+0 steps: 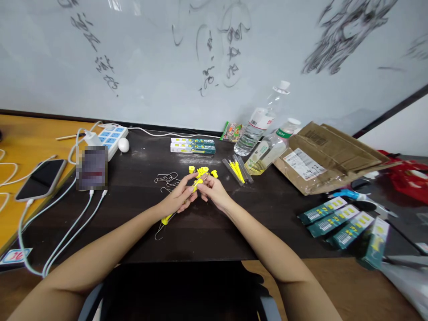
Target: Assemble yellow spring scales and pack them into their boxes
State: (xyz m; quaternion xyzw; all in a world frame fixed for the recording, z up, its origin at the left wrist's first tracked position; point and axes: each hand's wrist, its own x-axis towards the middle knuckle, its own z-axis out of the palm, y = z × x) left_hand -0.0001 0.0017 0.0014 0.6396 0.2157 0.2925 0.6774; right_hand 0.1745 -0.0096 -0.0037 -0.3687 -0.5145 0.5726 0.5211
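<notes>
Both hands meet over the dark table on a long yellow plastic stick (165, 220) with thin metal hook wire. Its lower end sticks out below my left hand (182, 195), and a bent wire hook (159, 232) hangs from that end. My left hand is closed around the stick's middle, which the fingers hide. With thumb and forefinger, my right hand (212, 189) pinches the upper end, where a wire loop shows. Just beyond my fingers lie several small yellow caps (202, 170). Loose wire hooks (169, 179) are heaped left of them.
Clear tubes with yellow sticks (236, 170) lie right of the hands, near two bottles (256, 127) and a cardboard parcel (317, 156). Small boxes (193, 146) lie behind; more green boxes (351, 229) sit at the right edge. Phones, cables and a power strip (113, 137) occupy the left.
</notes>
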